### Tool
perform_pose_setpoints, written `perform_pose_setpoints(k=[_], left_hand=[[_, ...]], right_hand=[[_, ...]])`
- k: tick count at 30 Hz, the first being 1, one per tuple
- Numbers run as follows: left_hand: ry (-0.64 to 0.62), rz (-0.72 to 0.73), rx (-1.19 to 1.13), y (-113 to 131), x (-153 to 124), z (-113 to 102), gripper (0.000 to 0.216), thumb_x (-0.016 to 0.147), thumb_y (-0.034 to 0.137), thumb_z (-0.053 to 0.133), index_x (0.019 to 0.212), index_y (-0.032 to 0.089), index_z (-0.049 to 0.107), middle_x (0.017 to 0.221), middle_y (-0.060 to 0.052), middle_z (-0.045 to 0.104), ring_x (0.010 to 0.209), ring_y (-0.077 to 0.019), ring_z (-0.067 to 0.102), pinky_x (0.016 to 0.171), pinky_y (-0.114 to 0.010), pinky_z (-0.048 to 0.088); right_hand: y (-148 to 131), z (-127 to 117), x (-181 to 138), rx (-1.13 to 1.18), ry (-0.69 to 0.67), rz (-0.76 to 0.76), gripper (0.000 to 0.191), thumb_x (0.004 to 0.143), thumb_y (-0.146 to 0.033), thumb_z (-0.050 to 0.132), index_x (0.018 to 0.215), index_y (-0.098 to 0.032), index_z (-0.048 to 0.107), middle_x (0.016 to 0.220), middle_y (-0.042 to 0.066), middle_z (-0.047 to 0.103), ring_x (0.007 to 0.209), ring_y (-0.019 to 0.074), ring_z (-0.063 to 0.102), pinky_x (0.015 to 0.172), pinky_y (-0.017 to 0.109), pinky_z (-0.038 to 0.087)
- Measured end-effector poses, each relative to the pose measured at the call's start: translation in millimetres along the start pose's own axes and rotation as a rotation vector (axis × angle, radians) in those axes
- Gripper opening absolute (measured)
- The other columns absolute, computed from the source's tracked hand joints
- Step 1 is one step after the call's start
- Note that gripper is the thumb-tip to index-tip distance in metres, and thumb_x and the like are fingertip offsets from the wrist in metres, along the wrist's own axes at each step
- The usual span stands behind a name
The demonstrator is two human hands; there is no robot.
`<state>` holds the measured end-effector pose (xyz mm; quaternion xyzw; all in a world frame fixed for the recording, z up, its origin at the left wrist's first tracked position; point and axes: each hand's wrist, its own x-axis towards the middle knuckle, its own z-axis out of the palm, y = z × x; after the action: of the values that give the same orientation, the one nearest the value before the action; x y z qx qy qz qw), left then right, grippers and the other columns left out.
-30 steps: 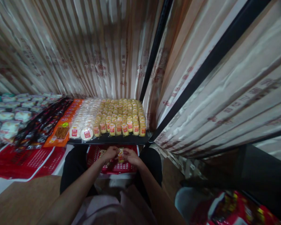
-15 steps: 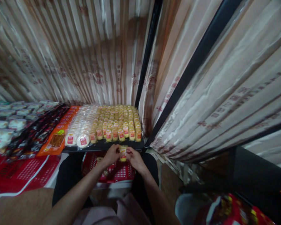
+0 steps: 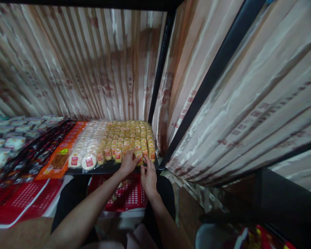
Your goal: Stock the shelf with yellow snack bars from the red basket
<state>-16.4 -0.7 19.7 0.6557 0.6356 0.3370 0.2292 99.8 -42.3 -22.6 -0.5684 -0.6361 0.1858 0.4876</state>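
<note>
Small yellow wrapped cakes [image 3: 118, 155] with red-and-white labels stand in tight rows on the black shelf [image 3: 106, 168]. At the front of these rows, a single wrapped cake [image 3: 138, 157] is between my two hands. My left hand [image 3: 129, 163] grips its left side with bent fingers. From the right and below, my right hand [image 3: 148, 175] holds its right side with the fingertips, close to the neighbouring cakes. Under the shelf, between my knees, is a red plastic basket [image 3: 129, 204] with a few small packets in it.
Left of the yellow cakes lie round white packets [image 3: 89, 161], an orange snack bag [image 3: 53, 166], dark bags [image 3: 33, 148] and white packs [image 3: 14, 141]. Another red basket [image 3: 20, 199] sits low left. A black post [image 3: 202, 93] and pale printed curtains [image 3: 106, 69] enclose the shelf.
Both hands have moved forward and up with the wrapped cake, from over the red basket to the front of the yellow rows. The view has tilted slightly.
</note>
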Motion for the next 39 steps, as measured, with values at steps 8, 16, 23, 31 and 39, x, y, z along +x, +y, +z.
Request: perform_pose_setpoints(k=[8,16,23,31,39], left_hand=[[-0.071,-0.028,0.015,-2,3,5,0.009,0.074,0.023,0.058,0.076,0.016,0.055,0.07,0.002,0.051,0.065,-0.0113,0.047,0.066,-0.024,0.041],[-0.005,-0.049,-0.209,-24,-5,7,0.025,0.079,0.013,0.045,0.101,0.015,0.057,0.093,-0.005,0.062,0.085,-0.0144,0.058,0.08,-0.03,0.047],[-0.119,-0.03,-0.055,-34,-13,8,0.039,0.081,0.01,0.04,0.116,0.016,0.055,0.107,-0.009,0.064,0.101,-0.0187,0.058,0.09,-0.035,0.044],[-0.258,0.039,0.398,-24,-20,-9,0.047,0.081,0.009,0.038,0.126,0.017,0.049,0.109,-0.013,0.061,0.097,-0.0206,0.06,0.082,-0.029,0.046],[-0.287,0.081,0.482,-26,-20,-14,0.047,0.08,0.007,0.036,0.124,0.017,0.05,0.104,-0.014,0.062,0.091,-0.0212,0.062,0.077,-0.03,0.047]], right_hand=[[7,15,2,-0.256,-0.008,-0.025,0.049,0.081,-0.02,0.043,0.129,-0.014,0.044,0.118,0.013,0.055,0.108,0.0248,0.049,0.094,0.041,0.042],[9,29,4,-0.239,0.069,-0.02,0.042,0.085,-0.026,0.038,0.125,-0.012,0.045,0.116,0.015,0.054,0.11,0.0246,0.048,0.095,0.041,0.039],[10,35,5,-0.19,0.103,0.025,0.042,0.086,-0.028,0.039,0.125,-0.014,0.041,0.108,0.015,0.054,0.101,0.0237,0.052,0.087,0.04,0.044],[5,39,9,-0.196,0.154,-0.006,0.036,0.086,-0.025,0.04,0.12,-0.014,0.044,0.107,0.014,0.054,0.102,0.0239,0.051,0.085,0.041,0.045],[9,42,12,-0.214,0.164,-0.027,0.031,0.088,-0.029,0.039,0.114,-0.017,0.051,0.107,0.013,0.052,0.106,0.0234,0.048,0.089,0.04,0.043]])
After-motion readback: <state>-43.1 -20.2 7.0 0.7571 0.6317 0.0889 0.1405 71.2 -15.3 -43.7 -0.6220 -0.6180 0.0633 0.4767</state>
